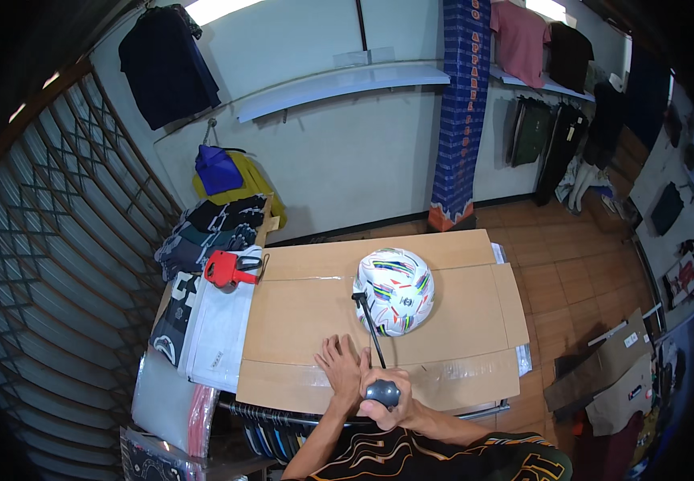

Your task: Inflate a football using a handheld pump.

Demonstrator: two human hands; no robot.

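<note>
A white football with coloured streaks [396,291] sits on a flattened cardboard sheet [298,312]. My right hand [390,397] grips a black tool with a rounded grey knob and a thin dark shaft [374,330], probably a ball pump. The shaft runs up from my fist, and its short black crosspiece lies at the ball's left side; whether they touch, I cannot tell. My left hand [342,368] is beside my right, its fingers spread over the cardboard, holding nothing. Its thumb is close to the shaft.
A red label gun [229,269] lies on white plastic packaging [217,327] at the left. Folded clothes [205,231] are piled behind it. Hangers [271,415] hang from a rail under the near edge. A blue printed pillar [460,108] rises beyond the table, and cardboard pieces [599,367] lean at the right.
</note>
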